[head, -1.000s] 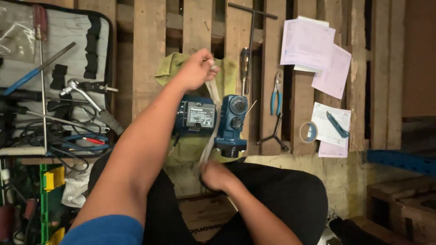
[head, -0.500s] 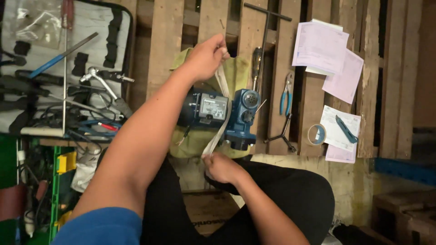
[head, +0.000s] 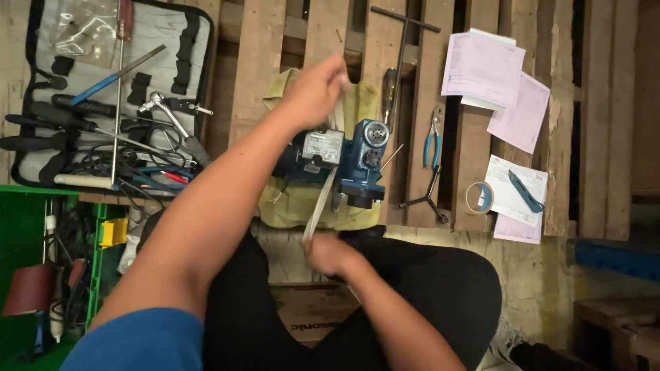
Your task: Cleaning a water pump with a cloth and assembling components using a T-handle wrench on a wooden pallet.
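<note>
Hemmed left by the open tool roll (head: 103,103), right by blue pliers (head: 432,141) and papers (head: 491,75); open pallet slats (head: 254,62) beyond.

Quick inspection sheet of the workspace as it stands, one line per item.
Surface: wooden pallet, slatted.
Job's things: blue power tool on yellowish cloth; pale strip stretched across it.
Clutter: tool roll, blue-handled pliers, tape roll, papers, T-handle wrench.
Hands: left hand and right hand each grip a strip end.
Cables: tangled wires on the tool roll.
Surroundings: green crate, left.
</note>
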